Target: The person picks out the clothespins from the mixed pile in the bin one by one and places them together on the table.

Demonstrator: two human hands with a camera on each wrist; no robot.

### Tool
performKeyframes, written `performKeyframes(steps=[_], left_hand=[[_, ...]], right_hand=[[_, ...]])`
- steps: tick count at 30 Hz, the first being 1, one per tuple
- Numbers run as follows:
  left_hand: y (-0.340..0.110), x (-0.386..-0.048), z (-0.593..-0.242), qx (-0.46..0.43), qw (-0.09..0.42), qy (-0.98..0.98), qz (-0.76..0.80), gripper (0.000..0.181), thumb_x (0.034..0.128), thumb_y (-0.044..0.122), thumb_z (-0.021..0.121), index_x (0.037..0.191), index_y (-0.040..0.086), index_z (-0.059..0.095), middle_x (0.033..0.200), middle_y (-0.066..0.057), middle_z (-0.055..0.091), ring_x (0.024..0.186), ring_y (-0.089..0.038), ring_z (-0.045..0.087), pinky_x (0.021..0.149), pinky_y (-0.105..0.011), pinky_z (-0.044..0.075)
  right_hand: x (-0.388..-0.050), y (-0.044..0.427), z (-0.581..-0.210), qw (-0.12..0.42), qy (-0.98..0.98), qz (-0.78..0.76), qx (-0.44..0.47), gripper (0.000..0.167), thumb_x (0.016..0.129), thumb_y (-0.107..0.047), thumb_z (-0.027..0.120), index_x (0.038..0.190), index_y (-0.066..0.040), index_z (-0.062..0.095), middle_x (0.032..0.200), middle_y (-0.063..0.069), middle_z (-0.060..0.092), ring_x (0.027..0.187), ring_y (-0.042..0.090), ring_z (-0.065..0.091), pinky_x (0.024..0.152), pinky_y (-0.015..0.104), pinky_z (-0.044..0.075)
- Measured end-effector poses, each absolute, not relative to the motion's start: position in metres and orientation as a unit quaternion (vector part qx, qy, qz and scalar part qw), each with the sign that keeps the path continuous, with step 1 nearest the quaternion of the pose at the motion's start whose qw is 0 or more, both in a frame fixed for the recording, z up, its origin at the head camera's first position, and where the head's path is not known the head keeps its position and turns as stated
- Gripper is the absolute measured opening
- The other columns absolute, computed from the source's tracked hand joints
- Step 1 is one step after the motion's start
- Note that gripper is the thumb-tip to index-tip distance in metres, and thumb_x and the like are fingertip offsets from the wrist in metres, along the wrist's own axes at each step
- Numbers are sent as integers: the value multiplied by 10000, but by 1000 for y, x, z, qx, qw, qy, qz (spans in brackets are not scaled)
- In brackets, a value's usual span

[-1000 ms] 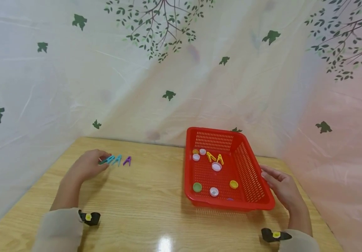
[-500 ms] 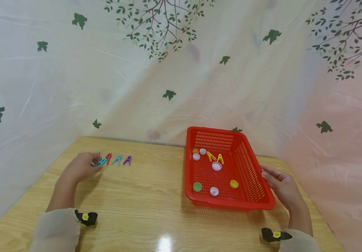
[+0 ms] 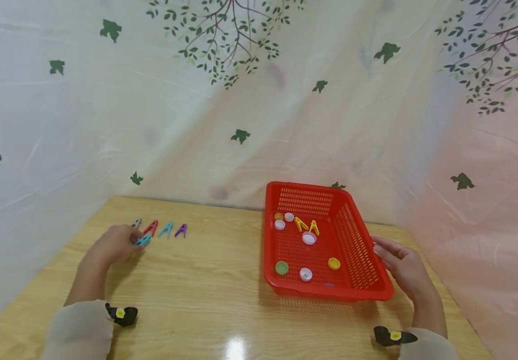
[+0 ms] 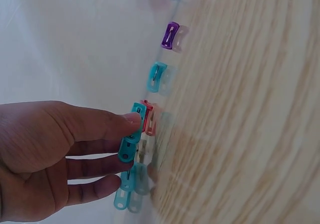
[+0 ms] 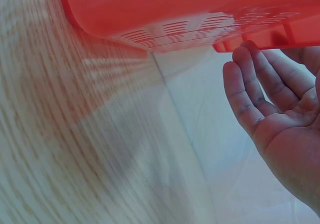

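Note:
My left hand (image 3: 116,243) is at the left of the table, pinching a teal clothespin (image 4: 137,113) between thumb and fingers. Just beyond it, a red clothespin (image 3: 151,228), a light blue clothespin (image 3: 166,229) and a purple clothespin (image 3: 181,230) stand in a row. Another small clip (image 3: 137,222) shows behind the hand, partly covered. More teal plastic (image 4: 124,181) appears below the pinched one in the left wrist view; whether it is held, I cannot tell. My right hand (image 3: 405,265) holds the right rim of a red basket (image 3: 313,290), its fingers partly hidden by the rim.
Inside the basket lie two yellow clothespins (image 3: 314,228), a green cap (image 3: 282,268), a yellow cap (image 3: 334,263) and several whitish caps (image 3: 306,274). A curtain printed with leaves (image 3: 240,135) hangs along the back of the wooden table (image 3: 204,300).
My left hand has drawn left and slightly nearer with the teal clothespin, uncovering the red clothespin and the small clip behind it. My right hand and the basket look unmoved.

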State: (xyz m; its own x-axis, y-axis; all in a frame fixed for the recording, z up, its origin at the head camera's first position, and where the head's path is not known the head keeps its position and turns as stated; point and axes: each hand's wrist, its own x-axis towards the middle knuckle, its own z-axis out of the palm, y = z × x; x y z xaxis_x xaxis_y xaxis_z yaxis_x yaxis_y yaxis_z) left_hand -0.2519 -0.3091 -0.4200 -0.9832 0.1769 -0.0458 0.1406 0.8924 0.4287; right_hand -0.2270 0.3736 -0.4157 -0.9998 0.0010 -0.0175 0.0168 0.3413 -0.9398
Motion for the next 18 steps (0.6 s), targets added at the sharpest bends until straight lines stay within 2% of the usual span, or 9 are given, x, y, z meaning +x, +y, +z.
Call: performKeyframes(steps=[6,18], left_hand=[[-311,-250,-420,75,50,971,222,358,899,134,766,1133,-122,676,1004,-229,696,962,-408,649,862,-591,523],[-312,-250,-420,70,71,968,230,400,852,145,819,1157,-72,678,1001,-182,688,941,-348,638,858,-554,531]], right_hand=[[-229,373,-418,7,815,-579,-2,657,991,-450,641,1517,-86,496,1313,-161,639,1106,-40,621,898,190,534],[-228,375,-416,8,825,-565,9,696,980,-494,635,1536,-107,474,1375,-121,620,1104,-60,604,896,181,527]])
